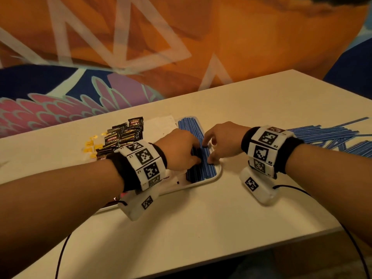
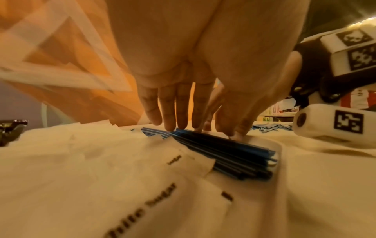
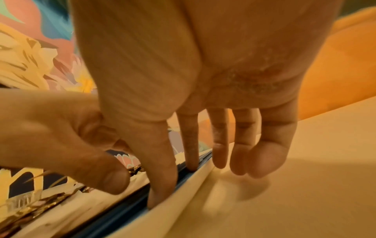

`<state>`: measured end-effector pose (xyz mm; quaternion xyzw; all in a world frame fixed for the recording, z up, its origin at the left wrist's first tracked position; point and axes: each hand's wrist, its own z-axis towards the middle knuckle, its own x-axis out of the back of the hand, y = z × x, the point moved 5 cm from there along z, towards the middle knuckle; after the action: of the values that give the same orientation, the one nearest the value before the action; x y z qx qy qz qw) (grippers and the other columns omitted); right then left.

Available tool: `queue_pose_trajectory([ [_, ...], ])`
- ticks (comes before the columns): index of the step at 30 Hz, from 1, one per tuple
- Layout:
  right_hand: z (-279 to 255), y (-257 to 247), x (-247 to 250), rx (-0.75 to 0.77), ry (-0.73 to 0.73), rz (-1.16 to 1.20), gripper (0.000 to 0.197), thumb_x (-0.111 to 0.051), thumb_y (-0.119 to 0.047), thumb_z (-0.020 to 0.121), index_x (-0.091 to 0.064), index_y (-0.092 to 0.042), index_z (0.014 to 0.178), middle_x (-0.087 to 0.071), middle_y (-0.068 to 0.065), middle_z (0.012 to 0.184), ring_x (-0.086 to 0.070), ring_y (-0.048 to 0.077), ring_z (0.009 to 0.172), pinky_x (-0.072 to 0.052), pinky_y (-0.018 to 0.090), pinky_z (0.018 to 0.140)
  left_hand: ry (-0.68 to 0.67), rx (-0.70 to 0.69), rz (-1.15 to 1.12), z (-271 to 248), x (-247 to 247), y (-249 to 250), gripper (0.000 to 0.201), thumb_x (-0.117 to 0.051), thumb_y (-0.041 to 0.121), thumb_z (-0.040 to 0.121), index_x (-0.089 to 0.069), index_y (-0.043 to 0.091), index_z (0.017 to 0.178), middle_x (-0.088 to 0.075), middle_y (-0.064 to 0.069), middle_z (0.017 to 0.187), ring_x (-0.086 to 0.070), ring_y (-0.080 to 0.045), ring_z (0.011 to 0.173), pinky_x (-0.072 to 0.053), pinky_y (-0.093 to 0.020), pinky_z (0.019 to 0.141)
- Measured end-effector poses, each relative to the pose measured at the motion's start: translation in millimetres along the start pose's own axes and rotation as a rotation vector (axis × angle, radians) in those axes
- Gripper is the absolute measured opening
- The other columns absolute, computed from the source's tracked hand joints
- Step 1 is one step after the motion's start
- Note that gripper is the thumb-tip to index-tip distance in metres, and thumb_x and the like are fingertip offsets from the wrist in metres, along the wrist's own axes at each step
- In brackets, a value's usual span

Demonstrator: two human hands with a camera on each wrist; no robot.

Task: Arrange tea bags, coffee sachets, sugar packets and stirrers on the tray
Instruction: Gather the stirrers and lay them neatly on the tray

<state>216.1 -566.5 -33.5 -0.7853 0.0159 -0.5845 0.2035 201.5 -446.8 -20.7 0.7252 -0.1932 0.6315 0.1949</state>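
Observation:
A white tray (image 1: 218,175) lies on the table. On its right end sits a row of blue stirrers (image 1: 207,169), also in the left wrist view (image 2: 223,149) and the right wrist view (image 3: 114,215). White sugar packets (image 1: 159,125) (image 2: 101,169) lie beside them, then black coffee sachets (image 1: 124,135) and yellow tea bags (image 1: 90,144). My left hand (image 1: 196,154) (image 2: 195,125) presses straight fingers down on the stirrers. My right hand (image 1: 208,152) (image 3: 177,185) touches the same row from the right, thumb and forefinger along the tray's rim. Neither hand holds anything.
A loose heap of blue stirrers (image 1: 330,135) lies on the table at the far right. The table's far edge runs along an orange and blue patterned wall. Black cables trail from both wrist cameras over the near tabletop.

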Motion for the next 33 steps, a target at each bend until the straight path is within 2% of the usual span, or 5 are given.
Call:
queue_pose_trajectory([
  [4,-1,0,0,0.002,-0.007,-0.002,0.051,-0.08,-0.039,0.073,-0.061,-0.031,0.12,-0.057,-0.007,0.108,-0.057,0.014,0.097,-0.046,0.026,0.078,-0.052,-0.006,0.003,-1,-7,1,0.024,-0.066,0.036,0.084,-0.071,0.02,0.101,-0.068,0.001,0.088,-0.061,-0.017,0.078,-0.054,-0.033,0.07],
  [12,-32,37,35,-0.07,0.07,0.175,0.022,-0.065,-0.035,0.088,-0.065,-0.023,0.107,-0.069,-0.004,0.092,-0.067,0.008,0.075,-0.053,0.022,0.057,0.09,0.031,-0.078,23,29,17,0.039,-0.062,0.043,0.087,-0.065,0.017,0.116,-0.064,0.002,0.113,-0.054,-0.01,0.093,-0.038,-0.022,0.077],
  [25,-153,210,58,-0.562,0.178,0.304,0.014,-0.061,-0.027,0.091,-0.069,-0.015,0.096,-0.07,0.002,0.085,-0.065,0.016,0.075,-0.056,0.029,0.065,-0.079,-0.115,0.026,149,9,191,0.063,-0.052,0.059,0.088,-0.054,0.008,0.124,-0.058,-0.009,0.124,-0.054,-0.025,0.096,-0.043,-0.033,0.078],
  [30,-177,243,48,-0.707,0.174,0.406,0.017,-0.059,-0.023,0.093,-0.065,-0.012,0.104,-0.069,0.003,0.091,-0.067,0.016,0.08,-0.054,0.029,0.066,-0.16,-0.122,0.002,168,-2,242,0.068,-0.046,0.081,0.074,-0.049,0.013,0.077,-0.054,-0.004,0.074,-0.05,-0.02,0.066,-0.038,-0.029,0.06],
  [33,-182,251,48,-0.752,0.183,0.417,0.018,-0.057,-0.018,0.093,-0.065,-0.007,0.105,-0.071,0.005,0.093,-0.068,0.016,0.08,-0.053,0.029,0.067,-0.203,-0.121,0.033,169,-5,267,0.074,-0.05,0.086,0.064,-0.051,0.016,0.088,-0.059,-0.005,0.085,-0.059,-0.023,0.083,-0.049,-0.034,0.079],
])
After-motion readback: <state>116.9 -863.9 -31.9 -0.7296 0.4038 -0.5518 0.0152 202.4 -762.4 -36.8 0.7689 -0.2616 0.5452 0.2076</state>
